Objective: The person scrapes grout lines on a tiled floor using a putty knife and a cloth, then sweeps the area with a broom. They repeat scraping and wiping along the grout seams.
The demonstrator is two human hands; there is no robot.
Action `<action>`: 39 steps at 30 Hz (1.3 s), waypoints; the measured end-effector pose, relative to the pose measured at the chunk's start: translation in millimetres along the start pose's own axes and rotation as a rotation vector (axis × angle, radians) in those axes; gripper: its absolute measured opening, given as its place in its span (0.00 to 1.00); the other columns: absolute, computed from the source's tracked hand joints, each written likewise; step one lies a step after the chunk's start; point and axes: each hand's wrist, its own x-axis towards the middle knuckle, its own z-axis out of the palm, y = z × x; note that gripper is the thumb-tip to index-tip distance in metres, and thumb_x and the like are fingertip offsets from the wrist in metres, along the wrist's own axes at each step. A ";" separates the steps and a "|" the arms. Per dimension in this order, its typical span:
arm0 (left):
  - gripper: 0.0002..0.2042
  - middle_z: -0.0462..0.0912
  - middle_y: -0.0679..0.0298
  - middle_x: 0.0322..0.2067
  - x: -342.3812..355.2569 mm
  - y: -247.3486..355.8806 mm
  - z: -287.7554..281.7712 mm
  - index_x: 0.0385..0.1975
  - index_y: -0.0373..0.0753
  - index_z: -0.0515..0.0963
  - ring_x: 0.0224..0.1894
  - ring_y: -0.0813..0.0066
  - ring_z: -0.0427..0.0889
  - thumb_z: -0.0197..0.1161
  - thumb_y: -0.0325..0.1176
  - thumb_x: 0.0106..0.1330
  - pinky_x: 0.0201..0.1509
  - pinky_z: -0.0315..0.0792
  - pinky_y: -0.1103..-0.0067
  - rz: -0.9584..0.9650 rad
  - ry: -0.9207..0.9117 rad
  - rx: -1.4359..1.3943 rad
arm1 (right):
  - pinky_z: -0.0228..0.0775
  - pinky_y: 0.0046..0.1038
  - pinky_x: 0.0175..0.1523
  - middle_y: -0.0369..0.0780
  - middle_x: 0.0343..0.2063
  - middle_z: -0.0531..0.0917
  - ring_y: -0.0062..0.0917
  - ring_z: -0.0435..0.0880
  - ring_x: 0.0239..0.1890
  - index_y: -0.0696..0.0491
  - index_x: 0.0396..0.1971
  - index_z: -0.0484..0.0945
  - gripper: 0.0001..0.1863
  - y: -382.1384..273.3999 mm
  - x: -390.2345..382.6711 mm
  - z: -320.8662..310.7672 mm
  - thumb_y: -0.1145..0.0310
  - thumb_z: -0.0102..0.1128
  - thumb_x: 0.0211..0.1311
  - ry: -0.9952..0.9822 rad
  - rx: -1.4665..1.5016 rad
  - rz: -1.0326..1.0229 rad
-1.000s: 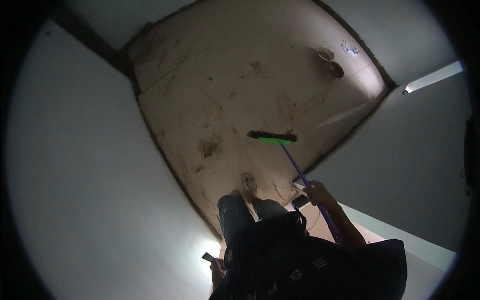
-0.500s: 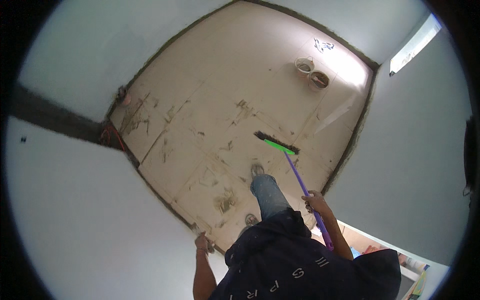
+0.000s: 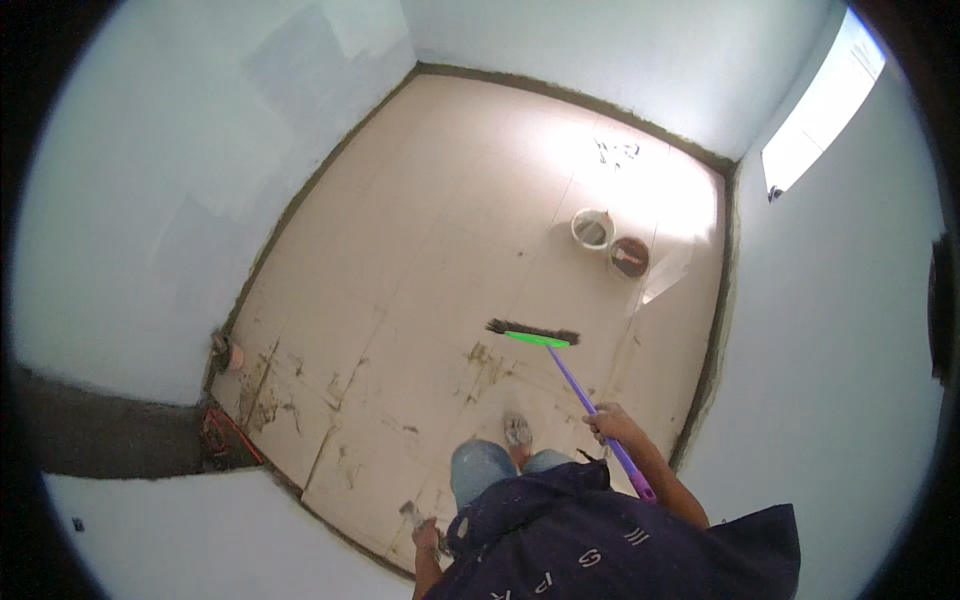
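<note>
Two hands (image 3: 608, 424) (image 3: 427, 538) hold one broom (image 3: 537, 339), one flat tool (image 3: 410, 513).

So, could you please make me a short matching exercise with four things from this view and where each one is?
Things:
1. Purple broom handle
2. Flat-bladed hand tool
3. Two buckets
4. Orange-red cord

Places:
A. Side by side on the floor, beyond the broom head
B. At the left edge of the floor
C. In the right grip
D. In the left grip

Right pairs: 1-C, 2-D, 3-A, 4-B.
</note>
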 end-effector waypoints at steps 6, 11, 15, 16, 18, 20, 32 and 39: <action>0.09 0.76 0.62 0.21 64.0 133.4 80.1 0.32 0.38 0.76 0.18 0.65 0.75 0.57 0.37 0.67 0.23 0.75 0.67 -0.199 -0.066 -0.183 | 0.68 0.29 0.20 0.38 0.21 0.79 0.22 0.75 0.16 0.60 0.54 0.76 0.22 -130.9 79.2 7.5 0.62 0.65 0.67 0.155 -0.015 -0.006; 0.11 0.76 0.60 0.21 149.8 266.0 132.2 0.32 0.37 0.76 0.18 0.64 0.75 0.54 0.38 0.68 0.23 0.73 0.67 -0.268 -0.117 -0.144 | 0.68 0.28 0.19 0.37 0.20 0.77 0.21 0.75 0.17 0.59 0.44 0.76 0.16 -230.9 183.8 14.9 0.60 0.62 0.69 0.079 0.157 0.074; 0.12 0.77 0.59 0.22 244.5 411.5 146.8 0.32 0.36 0.76 0.18 0.64 0.75 0.51 0.39 0.68 0.22 0.71 0.67 -0.266 -0.151 -0.088 | 0.63 0.26 0.18 0.34 0.19 0.74 0.19 0.72 0.15 0.54 0.34 0.73 0.10 -355.0 265.5 25.4 0.63 0.59 0.70 0.064 0.385 0.134; 0.13 0.77 0.59 0.22 268.6 460.4 145.1 0.32 0.36 0.76 0.18 0.64 0.75 0.51 0.39 0.69 0.22 0.71 0.67 -0.237 -0.161 -0.071 | 0.61 0.24 0.17 0.33 0.19 0.73 0.18 0.70 0.15 0.53 0.35 0.73 0.09 -386.7 280.3 22.9 0.64 0.58 0.71 0.050 0.430 0.143; 0.14 0.77 0.59 0.22 324.9 580.0 148.3 0.32 0.36 0.76 0.19 0.63 0.75 0.50 0.40 0.69 0.22 0.70 0.67 -0.108 -0.196 -0.099 | 0.58 0.23 0.16 0.32 0.19 0.71 0.17 0.68 0.14 0.52 0.36 0.71 0.07 -435.3 298.1 9.6 0.65 0.57 0.71 0.040 0.576 0.152; 0.13 0.76 0.59 0.20 341.3 728.1 187.2 0.32 0.35 0.75 0.17 0.63 0.74 0.49 0.38 0.68 0.21 0.69 0.67 0.040 -0.161 -0.168 | 0.57 0.21 0.16 0.31 0.20 0.69 0.16 0.67 0.15 0.50 0.37 0.68 0.07 -467.9 323.6 -6.3 0.66 0.55 0.72 0.068 0.798 0.125; 0.11 0.71 0.67 0.17 405.8 1211.5 409.7 0.37 0.38 0.78 0.15 0.71 0.70 0.57 0.41 0.69 0.19 0.66 0.72 0.600 -0.148 0.367 | 0.59 0.23 0.17 0.34 0.22 0.71 0.18 0.67 0.15 0.54 0.40 0.71 0.05 -575.7 494.5 -81.1 0.70 0.55 0.70 0.163 0.906 -0.016; 0.11 0.76 0.61 0.20 384.8 1155.6 499.0 0.38 0.37 0.78 0.17 0.70 0.75 0.54 0.39 0.69 0.19 0.69 0.71 0.108 -0.366 0.632 | 0.66 0.25 0.18 0.37 0.22 0.76 0.20 0.75 0.18 0.55 0.39 0.73 0.07 -711.2 571.3 -166.2 0.68 0.58 0.69 0.442 1.242 0.036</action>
